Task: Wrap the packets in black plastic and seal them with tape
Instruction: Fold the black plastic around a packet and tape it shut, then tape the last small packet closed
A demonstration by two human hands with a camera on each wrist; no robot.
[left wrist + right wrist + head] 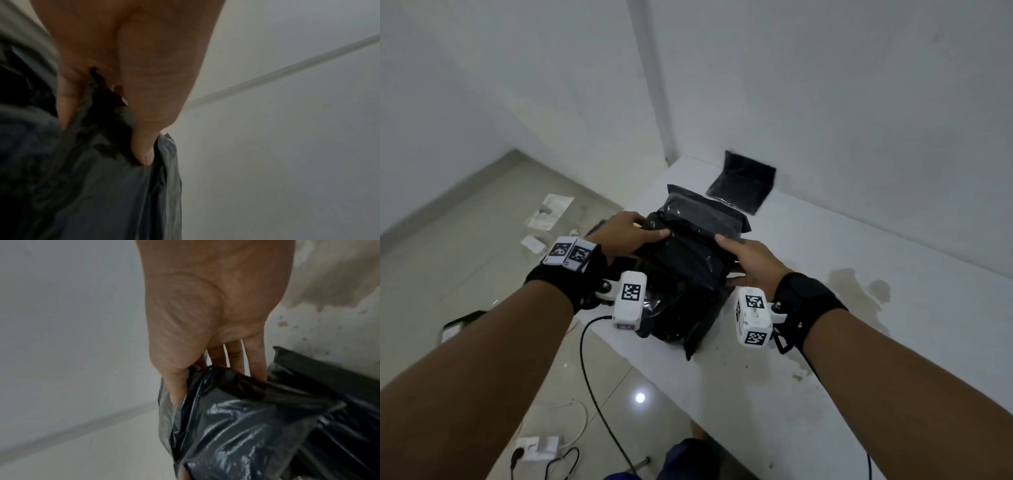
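on white counter (pixel 825 260) | left hand (pixel 625 236) grips black plastic bundle (pixel 685 274) | right hand (pixel 753 263) grips its other side

Left arm: bare, reaching forward, black band on the wrist.
Left hand (pixel 628 234): thumb on top, fingers curled, pinching the black bag (pixel 681 270).
Right arm: bare, reaching forward, black band too.
Right hand (pixel 751 262): thumb and fingers pinching the bag's other side.
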